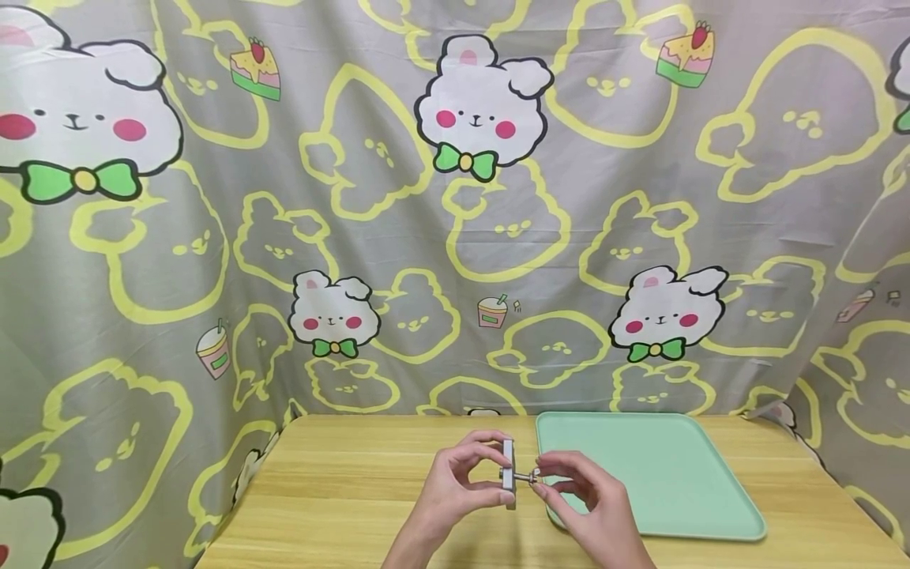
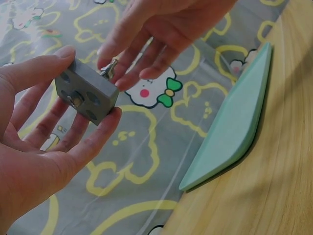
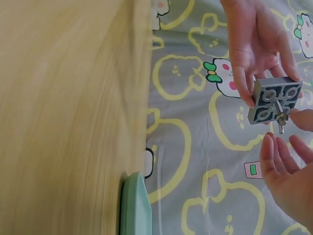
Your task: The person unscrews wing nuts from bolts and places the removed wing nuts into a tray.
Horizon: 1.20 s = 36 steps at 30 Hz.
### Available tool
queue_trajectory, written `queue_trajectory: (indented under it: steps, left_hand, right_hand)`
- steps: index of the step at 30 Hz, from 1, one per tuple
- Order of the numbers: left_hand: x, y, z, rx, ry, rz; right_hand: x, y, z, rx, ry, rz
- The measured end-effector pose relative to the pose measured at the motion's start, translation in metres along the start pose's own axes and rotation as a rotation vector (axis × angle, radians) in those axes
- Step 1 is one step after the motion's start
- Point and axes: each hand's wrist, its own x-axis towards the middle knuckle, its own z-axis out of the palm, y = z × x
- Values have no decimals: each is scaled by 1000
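My left hand (image 1: 455, 478) holds a small grey square block (image 2: 84, 84) by its edges, thumb on one side and fingers on the other. Round holes show in the block's face, and a bolt (image 1: 522, 476) passes through its middle. The bolt's head (image 2: 76, 99) sits on the side toward my left palm. On the far end of the bolt is a silver wing nut (image 3: 282, 119). My right hand (image 1: 597, 498) has its thumb and fingertips around that wing nut, partly hiding it. Both hands are raised above the table.
A mint-green tray (image 1: 654, 474) lies on the right part of the wooden table (image 1: 341, 490), behind and beside my right hand. A grey curtain (image 1: 398, 237) with cartoon prints hangs along the table's back and sides.
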Motion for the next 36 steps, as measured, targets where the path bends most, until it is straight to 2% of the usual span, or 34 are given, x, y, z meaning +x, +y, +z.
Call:
queue_trajectory:
  steps: [4,8,17,26,32,36]
  left_hand:
    - [0,0,0,1,-1,3]
    - [0,0,1,-3,-10,10]
    - [0,-1,1,-11,-19,21]
    - [-1,0,2,-11,-22,19]
    - [0,-1,2,-12,-25,22]
    - [0,-2,2,-15,-24,21]
  right_hand:
    - [0,-4,0,68,0,182]
    - [2,-5,-1,133,-25,286]
    - [2,-5,-4,149,-76,363]
    - [2,-3,-6,164,-114,306]
    - [-1,-3,-3,104,-79,174]
    - [-3,1,0,36,-60,50]
